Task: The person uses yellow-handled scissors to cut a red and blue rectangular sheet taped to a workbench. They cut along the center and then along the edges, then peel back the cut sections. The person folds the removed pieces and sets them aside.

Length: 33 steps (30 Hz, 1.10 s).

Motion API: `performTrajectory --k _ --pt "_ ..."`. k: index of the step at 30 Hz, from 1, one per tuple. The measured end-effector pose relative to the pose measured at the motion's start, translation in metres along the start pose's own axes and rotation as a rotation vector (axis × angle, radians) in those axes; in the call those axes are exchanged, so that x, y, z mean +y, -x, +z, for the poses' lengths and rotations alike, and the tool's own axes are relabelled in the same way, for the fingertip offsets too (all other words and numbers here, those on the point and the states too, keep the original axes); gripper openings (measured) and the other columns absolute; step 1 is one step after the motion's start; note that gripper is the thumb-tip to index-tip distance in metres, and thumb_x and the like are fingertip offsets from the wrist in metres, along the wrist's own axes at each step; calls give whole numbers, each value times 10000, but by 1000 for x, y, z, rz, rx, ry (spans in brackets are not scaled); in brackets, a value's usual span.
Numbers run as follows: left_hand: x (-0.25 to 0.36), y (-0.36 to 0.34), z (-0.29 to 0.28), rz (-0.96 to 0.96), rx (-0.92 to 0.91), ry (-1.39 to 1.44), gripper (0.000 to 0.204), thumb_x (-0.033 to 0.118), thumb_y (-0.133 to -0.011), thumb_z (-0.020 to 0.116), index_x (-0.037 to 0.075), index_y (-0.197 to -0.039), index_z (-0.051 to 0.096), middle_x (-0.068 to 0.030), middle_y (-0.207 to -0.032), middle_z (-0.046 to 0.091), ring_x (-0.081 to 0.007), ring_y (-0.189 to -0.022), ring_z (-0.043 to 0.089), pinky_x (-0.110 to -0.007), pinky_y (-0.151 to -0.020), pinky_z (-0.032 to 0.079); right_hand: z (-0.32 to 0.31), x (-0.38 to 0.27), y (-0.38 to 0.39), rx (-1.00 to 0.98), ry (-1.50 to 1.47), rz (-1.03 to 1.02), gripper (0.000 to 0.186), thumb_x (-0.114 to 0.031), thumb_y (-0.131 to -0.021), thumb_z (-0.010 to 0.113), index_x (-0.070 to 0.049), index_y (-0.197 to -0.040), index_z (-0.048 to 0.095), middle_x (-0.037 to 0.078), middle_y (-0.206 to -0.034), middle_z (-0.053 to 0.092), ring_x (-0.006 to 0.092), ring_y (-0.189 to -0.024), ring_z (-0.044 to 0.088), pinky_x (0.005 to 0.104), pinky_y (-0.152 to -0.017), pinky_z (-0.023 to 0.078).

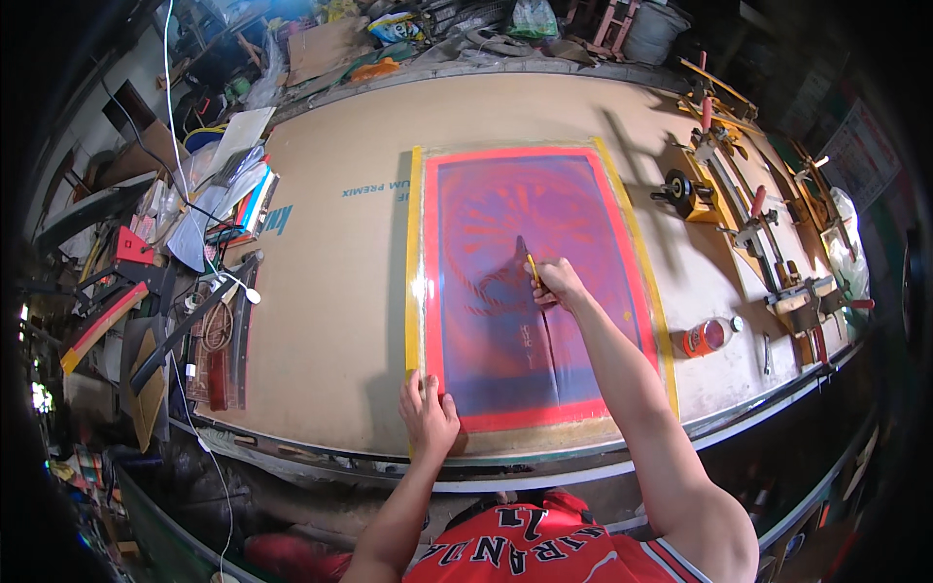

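A screen-printing frame (415,262) with yellow side bars lies on the table, its purple-blue mesh (486,340) bordered with red. A reddish rope-like round design shows through the mesh. Over the middle of the mesh, my right hand (556,283) is closed round a slim tool (530,262) with a yellow part and a dark tip. A thin dark line runs from below that hand toward the mesh's lower edge; whether it belongs to the tool, I cannot tell. My left hand (430,416) rests with fingers stretched out on the frame's lower left corner.
A tan board (321,282) covers much of the table (700,384). To the right stand a red-labelled bottle (708,337), a wrench (767,354) and metal clamping gear (758,233). Papers, bags and a coiled cord (216,325) crowd the left; clutter lines the far edge.
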<state>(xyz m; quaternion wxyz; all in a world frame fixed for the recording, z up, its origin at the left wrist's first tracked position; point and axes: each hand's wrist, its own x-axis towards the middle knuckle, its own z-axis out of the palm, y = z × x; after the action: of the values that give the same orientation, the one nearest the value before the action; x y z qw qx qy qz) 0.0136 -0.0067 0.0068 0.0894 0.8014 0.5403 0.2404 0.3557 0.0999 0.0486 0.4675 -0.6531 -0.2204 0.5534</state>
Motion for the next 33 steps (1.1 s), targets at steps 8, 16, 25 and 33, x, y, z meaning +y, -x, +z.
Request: performTrajectory --k 8,16,25,33 --pt "2 -2 -2 -23 -53 13 444 134 -851 649 -15 -1262 570 -259 -1416 406 -460 -1339 363 -562 -1101 319 0 -44 -102 46 -15 -51 219 -189 -930 674 24 -984 669 60 -721 577 130 -547 563 294 -469 538" --pt "-2 -3 1 -64 -95 31 483 167 -816 660 17 -1266 571 -268 -1421 397 -500 -1316 365 -628 -1064 321 2 -86 -189 90 -21 -79 212 -207 -907 703 0 -885 663 56 -731 593 162 -582 595 328 -527 566" --pt "-5 -2 3 -77 -83 42 494 166 -805 670 55 -1274 557 -272 -1400 419 -507 -1297 383 -640 -1039 336 12 -110 -248 152 -53 -126 225 -205 -897 722 8 -864 657 71 -736 609 162 -571 604 313 -511 568" --pt "-3 -4 -1 -62 -80 31 455 171 -827 662 37 -1253 573 -261 -1395 425 -479 -1291 397 -609 -1045 345 -14 -105 -239 108 -155 -134 162 -137 -902 689 -26 -789 655 26 -626 577 109 -478 522 272 -432 474"
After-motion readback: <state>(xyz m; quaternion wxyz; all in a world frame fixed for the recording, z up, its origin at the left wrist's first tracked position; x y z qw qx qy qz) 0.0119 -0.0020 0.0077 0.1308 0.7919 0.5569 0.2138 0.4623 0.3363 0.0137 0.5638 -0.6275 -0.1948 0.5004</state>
